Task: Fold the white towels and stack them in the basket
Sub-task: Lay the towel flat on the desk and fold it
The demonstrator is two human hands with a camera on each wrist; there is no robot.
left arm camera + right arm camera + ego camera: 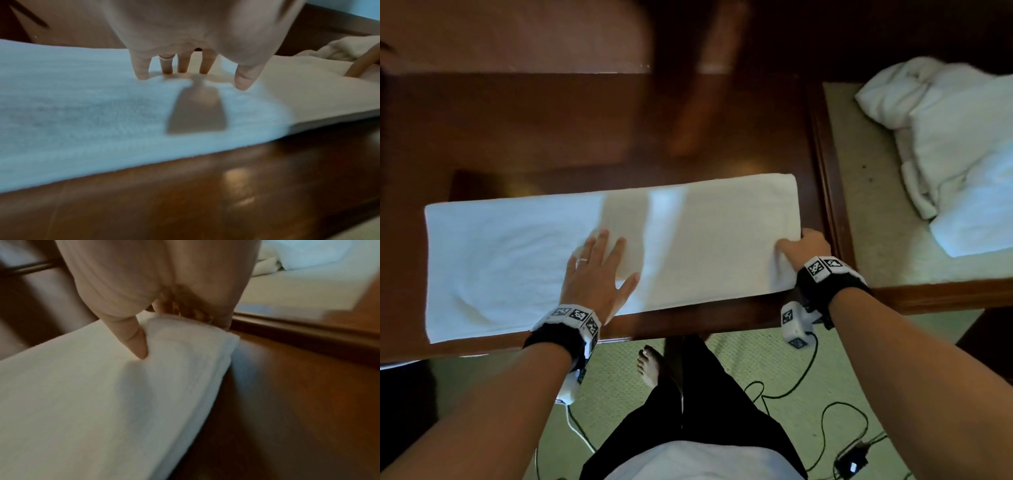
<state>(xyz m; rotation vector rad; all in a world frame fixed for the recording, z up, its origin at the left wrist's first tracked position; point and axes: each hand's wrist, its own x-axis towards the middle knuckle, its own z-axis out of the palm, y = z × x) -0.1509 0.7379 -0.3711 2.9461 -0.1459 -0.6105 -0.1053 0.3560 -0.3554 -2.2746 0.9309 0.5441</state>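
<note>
Both forearms fill the lower frame. Left hand (599, 270) lies flat, fingers spread, pressing mid-frame on the towel (517, 253), a long folded strip on the wooden table (551, 137). Right hand (804, 246) pinches its right end, thumb on top. Unfolded towels (945, 137) heaped upper right. No basket visible. Judged early: cross-folds, stacking and the heap remain.

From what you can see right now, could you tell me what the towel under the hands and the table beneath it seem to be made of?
The towel looks like white terry cloth, probably cotton: a soft, matte, fuzzy nap. The table looks like dark reddish wood with a glossy varnish: faint grain and light reflections show in the left wrist view.
</note>
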